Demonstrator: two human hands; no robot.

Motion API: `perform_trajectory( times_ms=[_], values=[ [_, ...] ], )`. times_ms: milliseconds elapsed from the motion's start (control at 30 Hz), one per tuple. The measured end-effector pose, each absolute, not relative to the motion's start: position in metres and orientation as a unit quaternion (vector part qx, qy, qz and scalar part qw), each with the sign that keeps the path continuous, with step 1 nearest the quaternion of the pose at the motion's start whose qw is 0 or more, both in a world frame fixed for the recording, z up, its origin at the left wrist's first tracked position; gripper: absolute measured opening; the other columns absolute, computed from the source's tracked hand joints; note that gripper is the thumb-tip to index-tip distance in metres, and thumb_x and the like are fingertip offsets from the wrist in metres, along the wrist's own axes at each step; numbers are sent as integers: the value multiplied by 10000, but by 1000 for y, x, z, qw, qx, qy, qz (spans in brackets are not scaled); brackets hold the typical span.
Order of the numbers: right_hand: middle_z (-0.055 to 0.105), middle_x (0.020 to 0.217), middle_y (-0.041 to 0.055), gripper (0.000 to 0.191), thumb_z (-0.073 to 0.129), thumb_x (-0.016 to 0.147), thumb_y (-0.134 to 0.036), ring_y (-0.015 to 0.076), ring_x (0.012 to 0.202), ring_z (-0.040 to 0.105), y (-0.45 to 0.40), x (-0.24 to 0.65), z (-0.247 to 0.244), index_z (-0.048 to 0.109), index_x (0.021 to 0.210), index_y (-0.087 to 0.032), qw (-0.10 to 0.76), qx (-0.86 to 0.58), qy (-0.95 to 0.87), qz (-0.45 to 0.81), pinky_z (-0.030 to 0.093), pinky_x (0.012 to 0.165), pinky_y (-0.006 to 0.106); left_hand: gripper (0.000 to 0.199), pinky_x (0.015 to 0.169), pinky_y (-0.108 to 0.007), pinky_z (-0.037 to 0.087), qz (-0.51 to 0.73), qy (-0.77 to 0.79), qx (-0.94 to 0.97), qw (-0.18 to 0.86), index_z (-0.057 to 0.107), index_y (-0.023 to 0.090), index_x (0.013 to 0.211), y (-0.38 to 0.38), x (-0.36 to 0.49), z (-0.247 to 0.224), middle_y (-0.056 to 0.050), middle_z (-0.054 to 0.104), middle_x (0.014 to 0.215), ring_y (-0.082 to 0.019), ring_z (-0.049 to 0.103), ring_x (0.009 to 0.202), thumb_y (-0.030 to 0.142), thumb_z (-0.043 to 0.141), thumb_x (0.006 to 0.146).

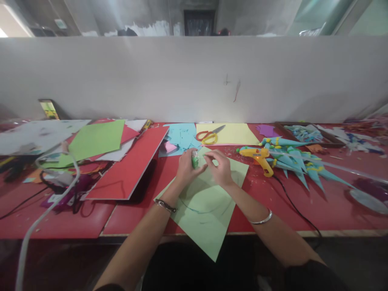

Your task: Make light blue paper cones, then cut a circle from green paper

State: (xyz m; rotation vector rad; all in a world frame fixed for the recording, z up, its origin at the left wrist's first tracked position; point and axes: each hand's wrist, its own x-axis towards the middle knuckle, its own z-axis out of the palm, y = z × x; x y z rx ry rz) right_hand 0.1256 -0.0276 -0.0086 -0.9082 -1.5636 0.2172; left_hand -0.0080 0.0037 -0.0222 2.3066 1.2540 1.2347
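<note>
My left hand (187,166) is closed round a small clear packet with green in it (195,160); its exact contents are too small to make out. Close beside it, the thumb and fingers of my right hand (220,166) are pinched together, and whatever they hold is too small to see. Both hands are above a pale green paper sheet (209,226) with a curved line drawn on it. Behind them lie scissors (209,137) with red and yellow handles, resting on a yellow sheet (239,133).
A yellow glue gun (261,157) with a black cord lies right, against blue paper cones (298,161). A red board (130,165) leans at left near green paper (97,139). Blue paper pieces (182,137) are at the back. A white tube (36,222) curves up at far left.
</note>
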Motion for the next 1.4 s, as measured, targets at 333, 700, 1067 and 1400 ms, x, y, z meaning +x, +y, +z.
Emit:
perform_trajectory(
  times_ms=[333, 700, 1067, 1400],
  values=[
    [579, 773, 29, 107, 509, 804, -208, 132, 715, 544, -30, 125, -9, 610, 768, -198, 572, -380, -719, 110, 463, 639, 257, 261, 620, -227, 384, 380, 426, 798, 193, 437, 195, 842, 4, -8, -20, 7, 541, 767, -128, 504, 691, 380, 549, 696],
    [420, 780, 31, 68, 611, 705, -204, 153, 722, 501, -18, 129, -19, 673, 729, -192, 537, -475, -679, 159, 464, 569, 270, 221, 567, -219, 345, 325, 447, 831, 63, 460, 198, 869, 4, -9, -22, -8, 577, 780, -142, 520, 691, 300, 557, 698],
    [463, 1079, 92, 219, 457, 836, -258, 194, 1007, 462, -21, 124, -26, 646, 907, -175, 429, -358, -816, 151, 391, 904, 368, 150, 574, -253, 352, 293, 480, 827, 8, 475, 188, 896, 5, -17, -21, -34, 586, 765, -182, 545, 718, 224, 482, 750],
    [463, 1022, 81, 168, 503, 806, -269, 188, 1007, 463, -26, 119, -22, 625, 874, -175, 388, -378, -811, 219, 397, 916, 361, 218, 529, -241, 344, 257, 492, 830, 48, 483, 215, 911, 2, -15, -15, -24, 613, 840, -178, 558, 713, 193, 512, 696]
  ],
)
